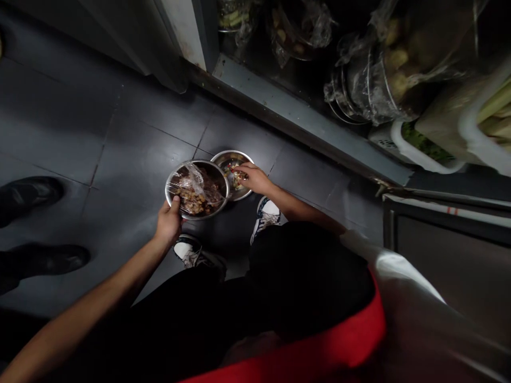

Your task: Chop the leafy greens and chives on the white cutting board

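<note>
My left hand (168, 222) grips the near left rim of a round metal bowl (197, 190), thumb over the edge. Brown chopped food fills this bowl, partly under crumpled clear film (196, 178). A second metal bowl (244, 194) is just beyond it to the right, partly hidden by the first, with small pale, red and green pieces inside. Over its right rim reaches my right hand (253, 178), fingers bent together down at those pieces. What the fingertips hold, if anything, is too small to make out.
An open cabinet (279, 103) at the upper right holds film-covered metal containers (367, 85) and white baskets (431, 154) of greens. A person's dark shoes (48, 258) stand on the tiled floor at left. A metal door (451, 255) is at right.
</note>
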The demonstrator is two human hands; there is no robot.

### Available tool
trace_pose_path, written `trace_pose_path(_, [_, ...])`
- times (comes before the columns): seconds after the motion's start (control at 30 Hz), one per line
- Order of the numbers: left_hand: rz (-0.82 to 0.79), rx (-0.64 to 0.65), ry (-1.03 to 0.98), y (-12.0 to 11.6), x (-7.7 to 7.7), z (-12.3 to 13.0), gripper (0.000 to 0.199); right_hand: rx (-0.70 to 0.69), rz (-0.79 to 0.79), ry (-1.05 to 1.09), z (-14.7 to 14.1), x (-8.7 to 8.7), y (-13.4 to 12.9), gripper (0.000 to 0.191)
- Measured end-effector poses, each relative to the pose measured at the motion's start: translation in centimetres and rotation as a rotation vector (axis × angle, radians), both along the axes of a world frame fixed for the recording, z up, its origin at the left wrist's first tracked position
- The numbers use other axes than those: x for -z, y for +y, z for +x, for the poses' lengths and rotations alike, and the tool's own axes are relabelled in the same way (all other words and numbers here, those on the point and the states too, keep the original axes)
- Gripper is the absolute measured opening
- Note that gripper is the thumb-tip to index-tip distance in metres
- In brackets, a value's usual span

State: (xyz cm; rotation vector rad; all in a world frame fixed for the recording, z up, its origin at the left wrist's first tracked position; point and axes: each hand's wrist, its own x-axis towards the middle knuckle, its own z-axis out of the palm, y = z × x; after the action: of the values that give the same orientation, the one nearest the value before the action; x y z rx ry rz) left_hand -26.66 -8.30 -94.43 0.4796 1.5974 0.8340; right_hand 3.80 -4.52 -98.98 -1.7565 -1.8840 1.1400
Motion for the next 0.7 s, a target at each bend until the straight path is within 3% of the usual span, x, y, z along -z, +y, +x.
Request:
trace_pose_path(0.13, [0.032,-0.048,-0.019,0.6,-0.7,-0.6,0.041,-0.024,-0.093,0.017,2.6,-2.6,0.8,0.039])
trace_pose_path(0.27, [0.055,-0.08,-0.035,1.1,-1.4,-1.0,0.038,0.183,-0.061,0.172,3.9,-6.9,1.8,0.01])
trace_pose_path(0.37, [0.061,-0.084,-0.051,1.2,-1.9,-1.2,0.037,0.246,-0.023,0.349,2.9,-8.5,2.4,0.02])
trace_pose_path(0.47, [0.045,-0.07,-0.063,1.0,-2.4,-1.1,0.038,0.151,-0.026,0.379,0.2,-7.9,2.7,0.021])
trace_pose_path(0.57, [0.035,-0.034,-0.064,0.6,-2.6,-1.0,0.042,0.006,0.094,0.204,-2.7,-6.5,2.5,0.032])
trace_pose_path(0.7, [0.036,-0.004,-0.062,0.2,-2.4,-1.1,0.043,-0.081,0.149,0.011,-4.3,-5.2,2.1,0.016])
